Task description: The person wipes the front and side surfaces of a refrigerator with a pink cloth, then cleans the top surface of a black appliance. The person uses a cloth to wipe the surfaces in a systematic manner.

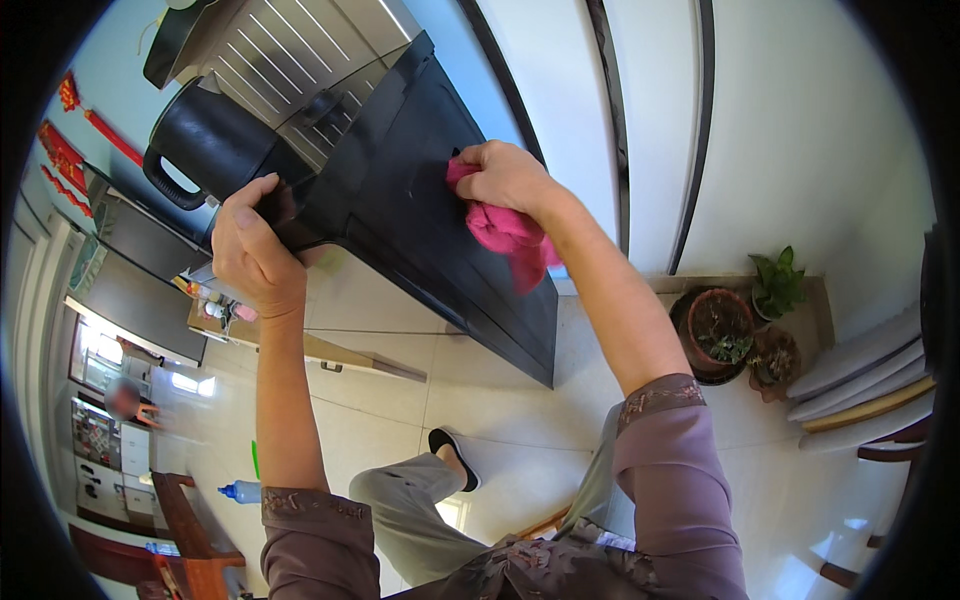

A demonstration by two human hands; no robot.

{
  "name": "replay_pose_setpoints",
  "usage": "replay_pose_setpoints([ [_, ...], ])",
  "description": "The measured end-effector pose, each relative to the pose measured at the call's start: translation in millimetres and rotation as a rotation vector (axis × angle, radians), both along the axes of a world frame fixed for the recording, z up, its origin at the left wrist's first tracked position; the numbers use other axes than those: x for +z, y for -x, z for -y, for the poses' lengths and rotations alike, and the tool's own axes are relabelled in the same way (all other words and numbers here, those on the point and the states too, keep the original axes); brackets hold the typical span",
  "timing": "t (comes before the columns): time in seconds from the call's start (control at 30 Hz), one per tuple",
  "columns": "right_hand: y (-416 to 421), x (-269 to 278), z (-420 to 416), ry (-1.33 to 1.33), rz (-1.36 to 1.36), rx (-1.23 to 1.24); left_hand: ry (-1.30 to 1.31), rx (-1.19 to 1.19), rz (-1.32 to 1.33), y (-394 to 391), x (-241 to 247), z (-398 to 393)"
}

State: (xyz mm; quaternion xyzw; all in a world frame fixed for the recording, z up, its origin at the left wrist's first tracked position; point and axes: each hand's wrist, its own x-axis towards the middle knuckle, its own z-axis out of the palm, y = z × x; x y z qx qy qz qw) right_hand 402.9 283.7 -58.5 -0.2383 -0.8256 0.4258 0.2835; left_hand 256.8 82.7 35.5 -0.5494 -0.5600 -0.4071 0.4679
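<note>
My right hand (504,180) is closed on a bunched pink cloth (504,226), pressed to the side panel of a tall black water dispenser or similar cabinet (405,217). The cloth's loose end hangs below my fingers and looks blurred. My left hand (256,247) rests at the front top corner of the black cabinet, thumb and fingers bent around its edge; how firmly it grips is partly hidden. Just beyond that hand, a black electric kettle (214,139) stands on the top, its handle toward the left. A small black knob-like part (324,109) is behind it.
Potted plants (720,326) stand on the floor by the white wall at right. Folded grey chairs or boards (862,382) lean near them. A wooden drawer unit (341,352) is beyond my left forearm. A blue bottle (241,492) and wooden furniture (187,525) are at lower left.
</note>
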Motion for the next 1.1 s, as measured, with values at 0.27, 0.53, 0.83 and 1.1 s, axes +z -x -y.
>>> replay_pose_setpoints([
  [0.27, -23, -35, -18, 0.632, -0.076, 0.577, -0.016, -0.034, -0.002, 5, 0, -5],
  [0.53, -25, -54, 5, 0.603, -0.576, 0.091, -0.004, -0.034, 0.016, 9, -3, 2],
  [0.83, 12, -20, -1, 0.029, -0.110, -0.103, -0.009, -0.017, 0.042, 6, -3, 1],
  [1.1, 8, -33, -9, -0.100, -0.069, -0.088, -0.003, -0.017, 0.026, 2, -1, -1],
])
